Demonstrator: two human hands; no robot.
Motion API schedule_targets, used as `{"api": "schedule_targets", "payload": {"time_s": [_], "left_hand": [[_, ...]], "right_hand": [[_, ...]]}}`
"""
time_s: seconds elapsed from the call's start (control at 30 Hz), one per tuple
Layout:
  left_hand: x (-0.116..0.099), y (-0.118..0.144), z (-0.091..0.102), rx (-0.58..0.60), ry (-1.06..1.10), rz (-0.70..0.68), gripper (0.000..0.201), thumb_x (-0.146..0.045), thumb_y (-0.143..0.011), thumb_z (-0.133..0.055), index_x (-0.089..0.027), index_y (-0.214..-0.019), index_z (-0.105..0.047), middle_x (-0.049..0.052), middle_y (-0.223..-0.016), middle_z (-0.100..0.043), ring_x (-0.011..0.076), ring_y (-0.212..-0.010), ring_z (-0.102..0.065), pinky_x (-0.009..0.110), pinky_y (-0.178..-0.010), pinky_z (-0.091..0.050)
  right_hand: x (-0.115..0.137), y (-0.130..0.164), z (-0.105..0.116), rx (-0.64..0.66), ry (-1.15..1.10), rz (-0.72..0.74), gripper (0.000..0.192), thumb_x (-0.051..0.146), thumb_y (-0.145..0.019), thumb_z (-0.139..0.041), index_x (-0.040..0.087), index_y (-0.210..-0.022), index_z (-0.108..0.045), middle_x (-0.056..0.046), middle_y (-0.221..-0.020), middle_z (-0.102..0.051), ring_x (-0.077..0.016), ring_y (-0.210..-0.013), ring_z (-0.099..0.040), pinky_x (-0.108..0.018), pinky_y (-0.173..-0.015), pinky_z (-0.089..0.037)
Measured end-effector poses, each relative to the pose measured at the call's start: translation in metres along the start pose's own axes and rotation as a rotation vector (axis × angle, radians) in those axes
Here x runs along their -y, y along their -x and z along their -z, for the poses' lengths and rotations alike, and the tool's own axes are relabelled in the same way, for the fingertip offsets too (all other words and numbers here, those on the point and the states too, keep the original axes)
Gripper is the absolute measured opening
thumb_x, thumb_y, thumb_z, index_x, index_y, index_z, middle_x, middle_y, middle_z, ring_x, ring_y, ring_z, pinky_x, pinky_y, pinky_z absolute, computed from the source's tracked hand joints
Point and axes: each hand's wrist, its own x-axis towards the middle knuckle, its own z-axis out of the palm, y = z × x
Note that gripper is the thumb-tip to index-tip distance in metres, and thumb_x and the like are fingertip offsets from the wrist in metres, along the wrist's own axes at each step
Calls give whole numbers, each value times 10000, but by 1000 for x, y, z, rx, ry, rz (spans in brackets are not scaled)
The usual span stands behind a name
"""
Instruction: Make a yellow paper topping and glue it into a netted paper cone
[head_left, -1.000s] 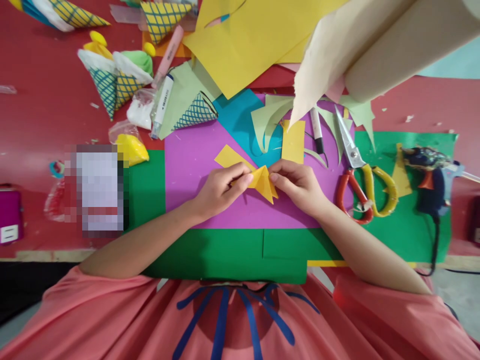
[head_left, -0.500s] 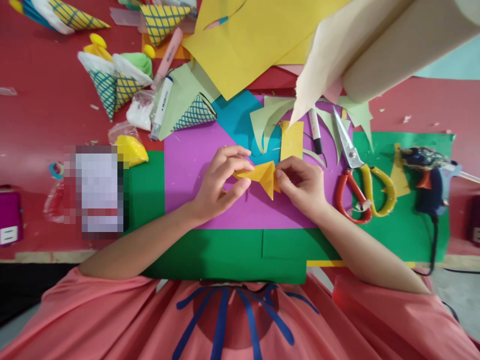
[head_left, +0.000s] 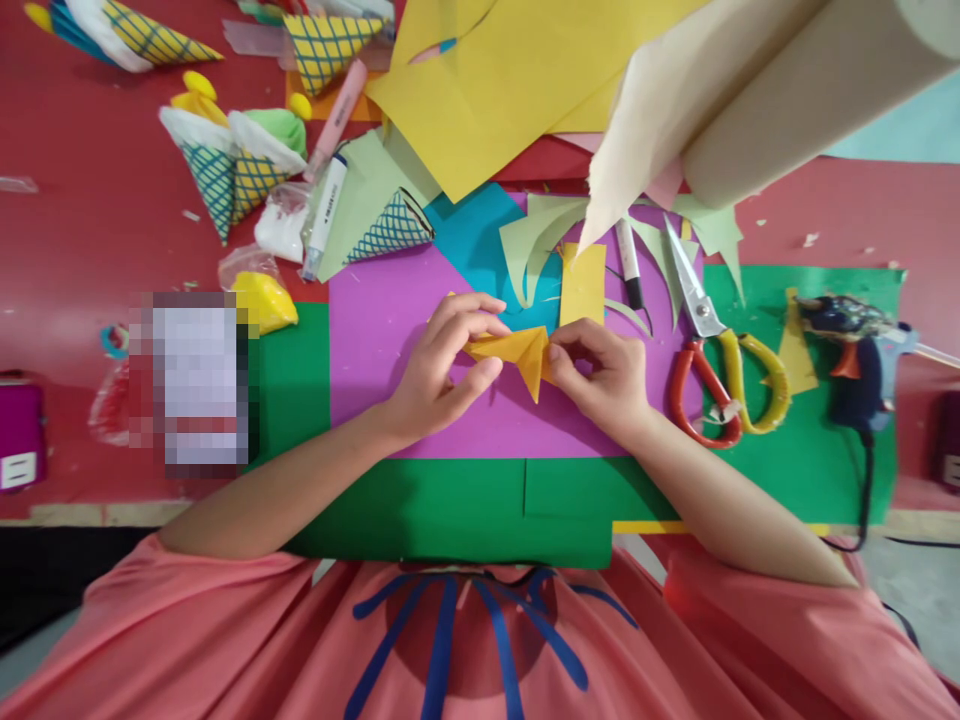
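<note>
Head view: with left hand (head_left: 435,370) loosely spread, seems to steady the left end of folded paper (head_left: 529,348), between both hands over purple sheet (head_left: 495,422); pinches its right end with right hand (head_left: 606,375), probably to stop creases springing apart; has scissors (head_left: 703,312) farther right, perhaps for easy reach.

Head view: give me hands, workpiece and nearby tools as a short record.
Workpiece: folded yellow paper, over the purple sheet
Left hand: thumb and fingers apart, fingertips at the paper's left part
Right hand: pinching the paper's right end
Scissors: right of the right hand, blades toward the view's top
Glue gun: right of the scissors, on the green sheet
</note>
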Motion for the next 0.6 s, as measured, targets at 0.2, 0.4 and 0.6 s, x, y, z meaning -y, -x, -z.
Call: {"api": "schedule_targets", "payload": {"time_s": [0.2,0.4,0.6], "left_hand": [[0,0,-1,1,9,-6,279,-440,-968,-435,-217,-1060,-577,93,-1159,-617,215,-1160,-584,413,-996,-511],[0,0,0,-10,49,-24,233,-386,-960,-473,-211,-1066,-585,93,-1172,-611,209,-1142,-594,398,-978,-525],[-2,0,0,-2,43,-23,242,-395,-962,-470,-209,-1055,-594,92,-1181,-614,203,-1138,-594,409,-1013,-506]], "right_hand": [[0,0,0,-10,18,26,123,189,-814,-549,207,-693,-567,25,-584,-594,-75,-467,-450,-227,-475,-380],[1,1,-1,-25,44,90,136,164,-817,-552,205,-687,-566,28,-576,-588,-72,-463,-453,-220,-472,-381],[1,3,-1,-32,118,153,135,156,-823,-544,213,-702,-564,26,-580,-591,-85,-479,-479,-224,-472,-391]]}}
